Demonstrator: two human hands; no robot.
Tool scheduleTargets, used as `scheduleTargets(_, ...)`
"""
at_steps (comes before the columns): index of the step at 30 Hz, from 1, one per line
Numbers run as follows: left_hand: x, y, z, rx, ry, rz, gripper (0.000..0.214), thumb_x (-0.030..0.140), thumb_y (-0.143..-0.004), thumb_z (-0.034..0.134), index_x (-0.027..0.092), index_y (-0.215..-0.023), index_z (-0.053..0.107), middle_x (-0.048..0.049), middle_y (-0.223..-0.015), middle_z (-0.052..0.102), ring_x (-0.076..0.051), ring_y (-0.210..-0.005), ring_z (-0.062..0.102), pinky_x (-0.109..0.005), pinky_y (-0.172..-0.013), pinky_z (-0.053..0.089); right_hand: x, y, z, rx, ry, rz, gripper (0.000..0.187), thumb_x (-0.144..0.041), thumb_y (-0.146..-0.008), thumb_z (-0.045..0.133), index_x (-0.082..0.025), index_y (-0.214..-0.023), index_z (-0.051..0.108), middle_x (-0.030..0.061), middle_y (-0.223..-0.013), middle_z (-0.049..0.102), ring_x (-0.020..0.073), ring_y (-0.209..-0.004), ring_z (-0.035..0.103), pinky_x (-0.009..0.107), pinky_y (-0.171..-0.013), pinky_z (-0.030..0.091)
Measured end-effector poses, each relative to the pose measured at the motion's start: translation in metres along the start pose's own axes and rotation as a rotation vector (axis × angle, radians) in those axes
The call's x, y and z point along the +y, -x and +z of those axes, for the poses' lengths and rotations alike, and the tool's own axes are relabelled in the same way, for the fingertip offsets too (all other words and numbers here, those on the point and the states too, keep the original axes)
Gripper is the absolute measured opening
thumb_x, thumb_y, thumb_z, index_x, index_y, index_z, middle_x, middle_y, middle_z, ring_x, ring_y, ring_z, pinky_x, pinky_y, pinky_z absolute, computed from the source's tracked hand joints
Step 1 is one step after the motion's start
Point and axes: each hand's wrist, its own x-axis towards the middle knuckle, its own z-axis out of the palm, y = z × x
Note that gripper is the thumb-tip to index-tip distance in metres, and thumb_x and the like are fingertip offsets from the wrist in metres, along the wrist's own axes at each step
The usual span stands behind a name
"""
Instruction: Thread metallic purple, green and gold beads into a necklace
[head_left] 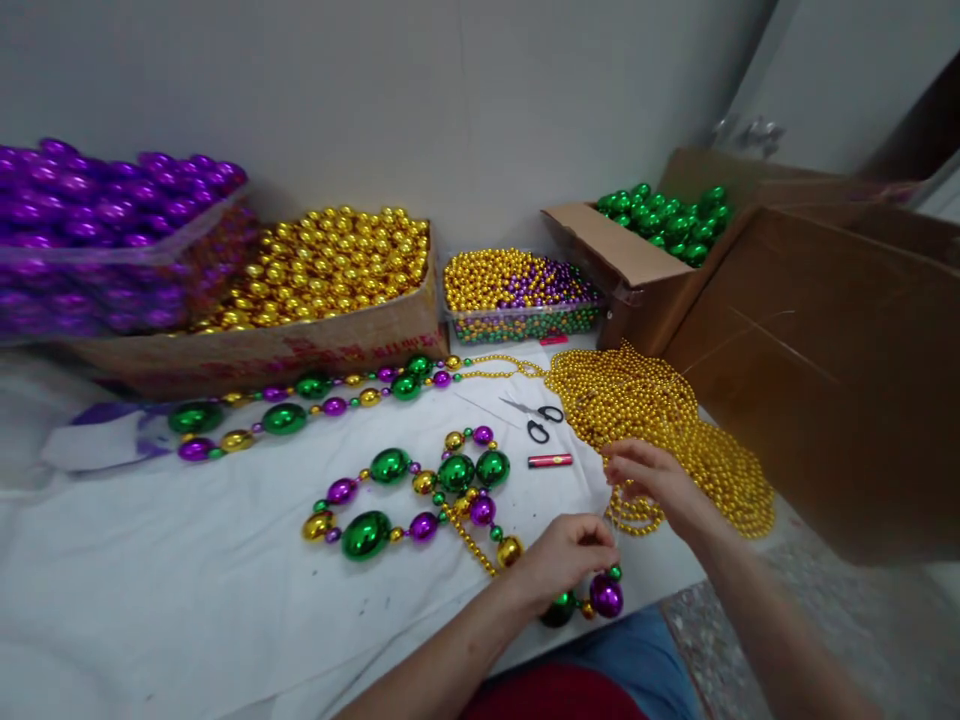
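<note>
A strand of purple, green and gold beads [606,596] hangs at the table's front edge. My left hand [574,552] is closed in a pinch at the strand's upper end, just above a small green bead. My right hand [654,478] is raised a little further right, its fingertips drawn together beside the gold bead strands; whatever they pinch is too fine to make out. The rest of the multicoloured strand [367,535] lies looped on the white cloth, partly hidden by my left hand. A short row of small gold beads [472,540] runs beside it.
Scissors [536,418] and a red lighter [550,461] lie past my hands. Gold bead strands [637,395] are heaped at right beside a large cardboard box [817,390]. Behind stand containers of purple [82,205], gold [337,255], mixed [517,285] and green beads [667,222]. A finished-looking garland [285,418] stretches along the left.
</note>
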Motion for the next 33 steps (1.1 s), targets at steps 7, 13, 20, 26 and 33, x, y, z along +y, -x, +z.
scheduleTargets(7,0.003,-0.006,0.0,0.075,-0.118,-0.052,0.004,0.018,-0.067,0.058,0.015,-0.066,0.056,0.0009,-0.062,0.057,-0.011,-0.057,0.049,-0.021,-0.056,0.035,0.01,-0.111,0.058,0.08,0.313,-0.181,0.024,-0.032,-0.088,0.057,-0.015,-0.105,0.059,0.0074,-0.111,0.058,0.019,-0.099,0.056,0.04,-0.085,0.047)
scheduleTargets(13,0.005,-0.012,-0.008,0.042,0.041,-0.149,0.016,0.026,-0.068,0.065,0.015,-0.069,0.053,-0.0031,-0.069,0.065,-0.01,-0.053,0.055,-0.021,-0.053,0.041,0.027,-0.12,0.088,0.125,0.345,-0.216,0.03,-0.026,-0.093,0.05,-0.01,-0.117,0.052,0.0094,-0.118,0.054,0.0174,-0.1,0.056,0.039,-0.084,0.047)
scheduleTargets(20,0.02,-0.008,-0.016,-0.058,0.02,-0.191,0.024,0.033,-0.069,0.068,0.015,-0.074,0.053,-0.0029,-0.072,0.064,-0.008,-0.049,0.055,-0.018,-0.043,0.038,-0.004,-0.114,0.066,0.148,0.316,-0.243,0.027,-0.031,-0.094,0.046,-0.009,-0.103,0.058,0.0046,-0.103,0.057,0.0119,-0.086,0.058,0.03,-0.077,0.048)
scheduleTargets(26,0.024,0.0,-0.03,-0.141,-0.045,-0.188,0.029,0.036,-0.07,0.069,0.014,-0.075,0.052,-0.0005,-0.067,0.062,-0.007,-0.047,0.053,-0.015,-0.035,0.023,-0.02,-0.011,-0.012,-0.01,0.24,-0.169,0.048,-0.021,-0.07,0.072,-0.016,-0.116,0.058,0.0011,-0.087,0.059,0.0127,-0.077,0.054,0.025,-0.067,0.045)
scheduleTargets(33,0.024,0.001,-0.035,-0.185,-0.129,-0.233,0.028,0.038,-0.071,0.069,0.014,-0.076,0.054,0.0029,-0.059,0.057,-0.006,-0.047,0.054,-0.016,-0.036,0.023,0.072,0.142,-0.047,-0.318,-0.06,0.373,0.049,-0.028,-0.079,0.058,-0.021,-0.127,0.053,0.0006,-0.075,0.061,0.0107,-0.056,0.053,0.021,-0.048,0.037)
